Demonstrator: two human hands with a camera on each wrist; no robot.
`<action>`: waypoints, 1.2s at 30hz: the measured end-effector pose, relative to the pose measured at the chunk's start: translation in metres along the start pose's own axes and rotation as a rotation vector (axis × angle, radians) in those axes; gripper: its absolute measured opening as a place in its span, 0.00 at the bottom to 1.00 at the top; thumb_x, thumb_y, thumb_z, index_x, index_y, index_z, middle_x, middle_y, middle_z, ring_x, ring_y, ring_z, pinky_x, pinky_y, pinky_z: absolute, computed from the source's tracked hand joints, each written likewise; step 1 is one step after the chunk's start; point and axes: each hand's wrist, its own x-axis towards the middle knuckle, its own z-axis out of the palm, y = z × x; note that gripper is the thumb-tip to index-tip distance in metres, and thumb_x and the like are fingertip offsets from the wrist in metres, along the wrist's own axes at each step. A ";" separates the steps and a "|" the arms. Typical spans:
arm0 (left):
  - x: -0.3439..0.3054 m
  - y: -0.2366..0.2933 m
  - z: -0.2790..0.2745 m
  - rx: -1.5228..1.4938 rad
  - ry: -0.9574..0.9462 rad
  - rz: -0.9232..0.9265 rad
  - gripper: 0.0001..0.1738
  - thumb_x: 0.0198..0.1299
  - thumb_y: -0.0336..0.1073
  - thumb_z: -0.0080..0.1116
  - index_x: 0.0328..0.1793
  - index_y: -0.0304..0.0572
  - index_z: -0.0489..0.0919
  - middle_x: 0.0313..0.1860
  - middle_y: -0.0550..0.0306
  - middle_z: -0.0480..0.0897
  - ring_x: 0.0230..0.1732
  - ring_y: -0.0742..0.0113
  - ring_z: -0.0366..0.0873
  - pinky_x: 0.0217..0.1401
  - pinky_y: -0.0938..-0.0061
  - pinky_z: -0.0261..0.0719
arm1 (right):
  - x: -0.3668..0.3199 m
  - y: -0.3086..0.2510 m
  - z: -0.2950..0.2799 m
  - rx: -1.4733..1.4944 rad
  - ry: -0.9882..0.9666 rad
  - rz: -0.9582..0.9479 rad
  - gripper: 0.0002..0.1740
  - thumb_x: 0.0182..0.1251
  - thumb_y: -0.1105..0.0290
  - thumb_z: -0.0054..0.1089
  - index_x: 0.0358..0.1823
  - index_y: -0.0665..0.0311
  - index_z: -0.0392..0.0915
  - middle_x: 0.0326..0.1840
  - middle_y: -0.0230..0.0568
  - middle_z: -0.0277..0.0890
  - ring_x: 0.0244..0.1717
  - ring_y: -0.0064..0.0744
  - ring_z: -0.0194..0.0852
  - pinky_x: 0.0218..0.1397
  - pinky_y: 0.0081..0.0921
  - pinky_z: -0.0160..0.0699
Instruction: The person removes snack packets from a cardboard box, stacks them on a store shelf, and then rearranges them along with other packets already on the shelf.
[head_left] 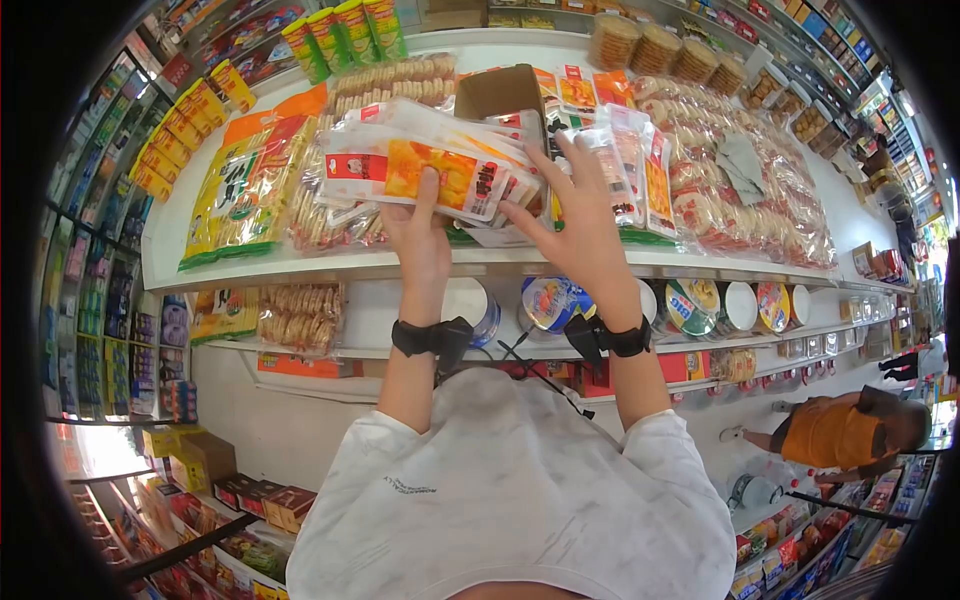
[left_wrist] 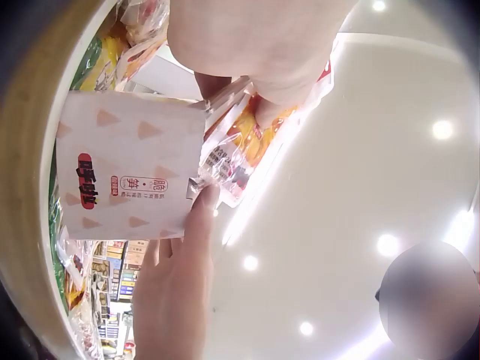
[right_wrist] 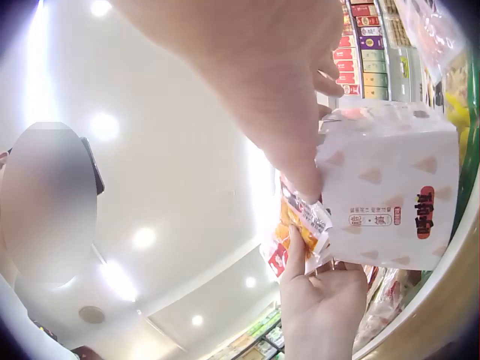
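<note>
My left hand [head_left: 418, 235] grips a fanned stack of flat snack packets [head_left: 345, 167] from below, thumb pressed on the top one. The packets are clear and white, with a red label and an orange food picture. They lie tilted over an open box [head_left: 497, 92] with a brown inside. In the wrist views this box [left_wrist: 127, 165] has a white front printed with pale cones and red lettering. My right hand [head_left: 588, 225] is at the packets' right end, its fingers spread and fairly straight, thumb by their edge. In the right wrist view the left thumb lies on a packet [right_wrist: 289, 232].
Yellow snack bags [head_left: 240, 195] lie left on the white counter [head_left: 330, 266], bagged round crackers [head_left: 760, 215] right. Green cans [head_left: 345, 35] and tubs of biscuits [head_left: 655, 50] stand behind. Instant noodle tubs [head_left: 692, 303] fill the shelf below. A person in orange [head_left: 835, 432] is off to the right.
</note>
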 end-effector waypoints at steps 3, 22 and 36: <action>-0.004 0.000 -0.002 -0.016 -0.003 -0.024 0.28 0.76 0.29 0.66 0.79 0.39 0.71 0.71 0.54 0.81 0.69 0.64 0.81 0.72 0.62 0.81 | -0.004 -0.002 0.007 0.148 -0.055 0.058 0.37 0.71 0.56 0.74 0.79 0.58 0.74 0.81 0.75 0.63 0.78 0.71 0.67 0.80 0.53 0.68; -0.021 0.018 0.031 0.975 -0.506 0.346 0.27 0.58 0.29 0.77 0.65 0.38 0.86 0.65 0.45 0.86 0.64 0.49 0.84 0.67 0.60 0.83 | -0.022 0.004 0.015 0.388 -0.047 0.152 0.33 0.79 0.73 0.58 0.83 0.66 0.64 0.87 0.72 0.54 0.83 0.67 0.63 0.81 0.46 0.66; -0.019 0.006 0.030 0.544 -0.148 0.057 0.20 0.71 0.32 0.71 0.66 0.33 0.84 0.61 0.56 0.87 0.59 0.68 0.85 0.63 0.70 0.84 | -0.030 0.019 0.025 0.329 0.059 0.148 0.37 0.81 0.68 0.58 0.86 0.70 0.57 0.84 0.68 0.60 0.86 0.65 0.57 0.87 0.48 0.57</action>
